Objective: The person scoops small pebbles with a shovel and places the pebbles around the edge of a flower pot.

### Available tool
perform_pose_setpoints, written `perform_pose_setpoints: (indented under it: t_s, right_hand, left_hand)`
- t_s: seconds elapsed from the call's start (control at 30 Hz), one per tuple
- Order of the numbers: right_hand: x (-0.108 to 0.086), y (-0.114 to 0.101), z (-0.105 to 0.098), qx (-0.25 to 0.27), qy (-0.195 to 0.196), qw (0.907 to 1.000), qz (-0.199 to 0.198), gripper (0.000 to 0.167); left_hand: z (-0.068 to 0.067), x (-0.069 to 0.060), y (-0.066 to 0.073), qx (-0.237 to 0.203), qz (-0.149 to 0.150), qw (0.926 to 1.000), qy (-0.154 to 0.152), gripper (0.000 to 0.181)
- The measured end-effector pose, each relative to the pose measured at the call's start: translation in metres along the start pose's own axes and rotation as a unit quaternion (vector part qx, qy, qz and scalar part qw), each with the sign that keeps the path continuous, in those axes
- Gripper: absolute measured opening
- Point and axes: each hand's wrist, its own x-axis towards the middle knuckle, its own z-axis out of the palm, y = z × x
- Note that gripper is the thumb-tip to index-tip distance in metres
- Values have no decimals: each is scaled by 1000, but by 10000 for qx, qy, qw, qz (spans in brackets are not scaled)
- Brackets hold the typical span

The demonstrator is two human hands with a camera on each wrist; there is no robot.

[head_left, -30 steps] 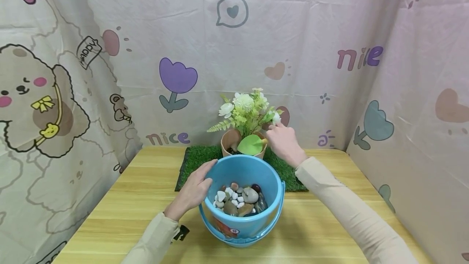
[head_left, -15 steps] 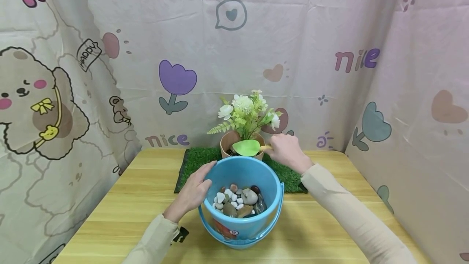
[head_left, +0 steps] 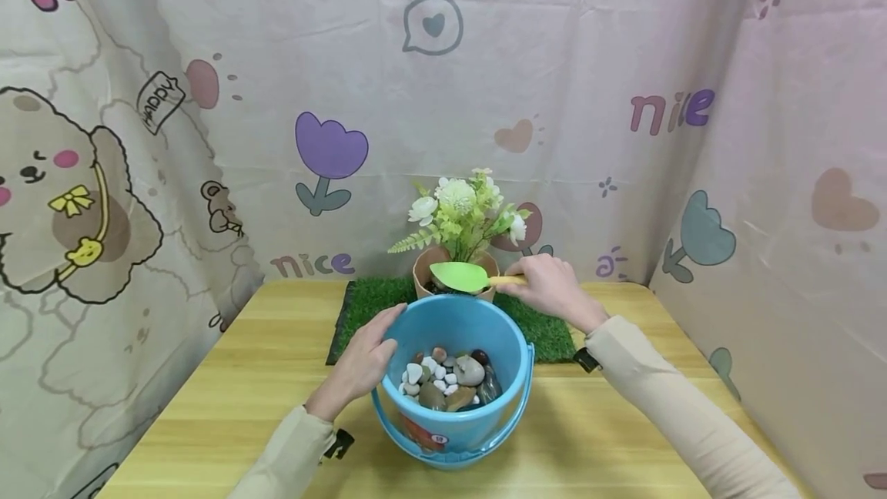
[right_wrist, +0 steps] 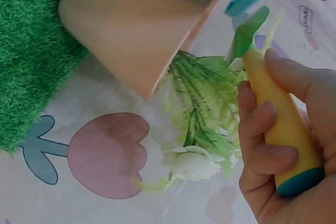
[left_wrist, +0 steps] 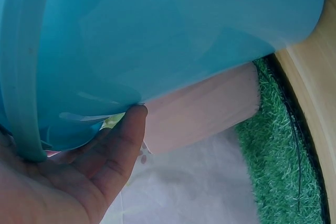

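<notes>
A blue bucket [head_left: 453,426] with several stones and white pebbles [head_left: 433,372] in it stands on the table. My left hand [head_left: 363,356] holds its rim at the left; in the left wrist view a fingertip presses the outer wall [left_wrist: 173,35]. My right hand [head_left: 550,287] grips the yellow handle of a small trowel [head_left: 460,276], fingers wrapped round it. The trowel's green blade is level, above the bucket's far rim and in front of the flowerpot [head_left: 424,272]. White flowers [head_left: 457,197] and leaves rise from this pot. No load can be made out on the blade.
Under the flowerpot lies a green artificial grass mat [head_left: 374,299]. The wooden table [head_left: 277,376] extends to both sides of the bucket. A patterned cloth [head_left: 388,98] hangs behind and at the sides.
My right hand has come down and slightly right with the trowel, and its blade has turned from tilted to level. The left hand stays on the bucket rim.
</notes>
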Motion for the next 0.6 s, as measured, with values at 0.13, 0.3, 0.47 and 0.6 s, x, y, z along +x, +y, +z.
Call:
perform_pose_setpoints:
  t_s: [0.13, 0.3, 0.47, 0.6]
  right_hand:
    - [-6, -5, -2, 248, -64, 9996, -137, 26]
    - [-11, -10, -9, 444, -46, 9986, -278, 20]
    - [-13, -14, -16, 527, -33, 9980, -354, 21]
    - [-15, -18, -15, 610, -42, 9971, -456, 22]
  left_hand:
    - [0, -4, -2, -48, 36, 10000, 14, 60]
    - [0, -4, -1, -92, 47, 9999, 11, 59]
    - [-1, -3, -1, -101, 92, 9999, -11, 59]
    - [-1, -3, -3, -98, 127, 9999, -34, 59]
